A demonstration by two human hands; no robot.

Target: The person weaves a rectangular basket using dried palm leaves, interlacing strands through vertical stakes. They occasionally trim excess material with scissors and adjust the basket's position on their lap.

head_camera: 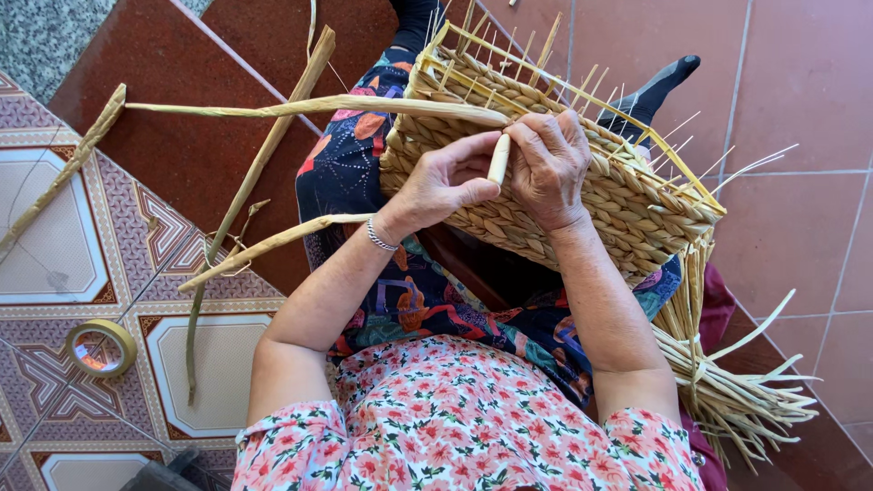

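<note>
Your right hand [546, 168] hiding part of the rectangular woven straw basket [627, 195], fingertips tucked behind the pale strand – dark grey object [156, 475] cut off at the bottom edge

My left hand [443, 182] and right hand [547, 168] pinch a smooth, pale dried reed strand [499, 159] against the rough, matt tan woven-straw basket [627, 195]; my beaded metal bracelet [380, 238] gleams; the red floor tiles [800, 82] look glossy; my flowered dress [455, 409] is soft cloth.
</note>
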